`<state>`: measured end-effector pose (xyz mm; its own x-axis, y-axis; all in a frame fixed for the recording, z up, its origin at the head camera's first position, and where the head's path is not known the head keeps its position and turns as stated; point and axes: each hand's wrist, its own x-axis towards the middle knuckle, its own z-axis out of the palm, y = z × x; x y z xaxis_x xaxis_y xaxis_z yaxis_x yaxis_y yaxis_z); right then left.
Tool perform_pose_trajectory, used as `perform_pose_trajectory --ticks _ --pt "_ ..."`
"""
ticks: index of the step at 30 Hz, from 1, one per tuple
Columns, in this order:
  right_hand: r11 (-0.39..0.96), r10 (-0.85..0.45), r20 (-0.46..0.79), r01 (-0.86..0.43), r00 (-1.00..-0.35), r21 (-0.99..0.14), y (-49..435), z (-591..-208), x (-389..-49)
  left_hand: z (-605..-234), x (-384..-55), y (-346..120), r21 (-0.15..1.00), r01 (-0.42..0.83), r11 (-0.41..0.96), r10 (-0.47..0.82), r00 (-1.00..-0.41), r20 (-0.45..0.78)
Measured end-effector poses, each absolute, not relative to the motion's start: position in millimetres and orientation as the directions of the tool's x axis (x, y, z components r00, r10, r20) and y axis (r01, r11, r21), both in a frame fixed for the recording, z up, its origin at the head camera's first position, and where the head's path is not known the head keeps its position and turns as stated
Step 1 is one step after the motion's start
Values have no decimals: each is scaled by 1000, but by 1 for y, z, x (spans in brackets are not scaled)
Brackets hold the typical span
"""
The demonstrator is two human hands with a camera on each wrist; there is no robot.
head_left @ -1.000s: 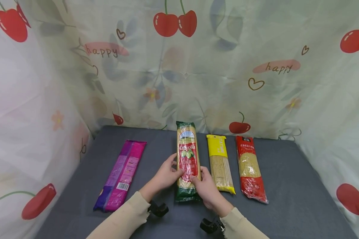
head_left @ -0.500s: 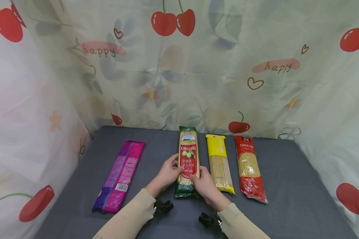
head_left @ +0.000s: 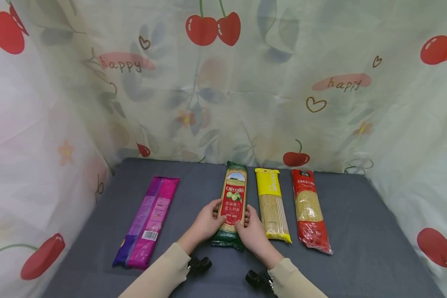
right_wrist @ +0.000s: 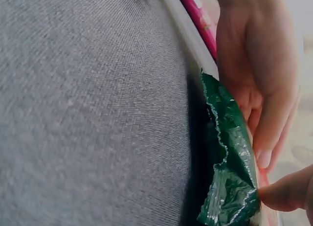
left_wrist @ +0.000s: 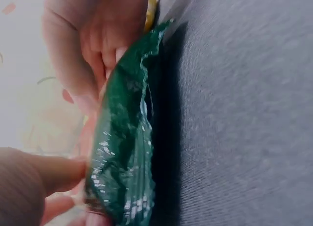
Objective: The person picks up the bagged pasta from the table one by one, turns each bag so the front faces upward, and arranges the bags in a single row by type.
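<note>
A green-ended spaghetti packet (head_left: 234,203) with a red label lies between both hands in the head view, tilted slightly, its top leaning right. My left hand (head_left: 207,219) grips its left edge, thumb on the front and fingers at the side. On the opposite edge my right hand (head_left: 254,231) grips it the same way, thumb over the label's lower part. Both wrist views show the crinkled green end (left_wrist: 124,133) close over the grey cloth, with a dark shadow beneath it. The packet's underside is hidden.
Right of the held packet lie a yellow spaghetti packet (head_left: 272,207) and a red one (head_left: 311,211), side by side. A purple and pink packet (head_left: 147,223) lies slanted at the left. A cherry-print curtain (head_left: 223,103) surrounds the grey table (head_left: 357,231).
The green-ended packet has come down toward the table, and its top has swung right while its lower end shifted left. Both hands still grip it. The other packets stay put.
</note>
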<state>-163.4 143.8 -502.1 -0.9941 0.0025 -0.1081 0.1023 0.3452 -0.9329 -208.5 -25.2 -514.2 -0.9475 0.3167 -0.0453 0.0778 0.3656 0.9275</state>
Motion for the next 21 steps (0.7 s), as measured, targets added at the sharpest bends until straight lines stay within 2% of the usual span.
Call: perform_pose_trajectory --ticks 7,15,21 --pt "474 -50 -106 70 -993 -878 146 -507 -167 -513 -198 -35 919 44 391 399 -908 -126" --pt "444 -67 -173 126 -983 -887 148 -504 -165 -513 -207 -43 922 22 386 461 -870 -173" --pt "420 -76 -163 117 -984 -900 149 -510 -165 -515 -205 -45 919 28 393 465 -869 -172"
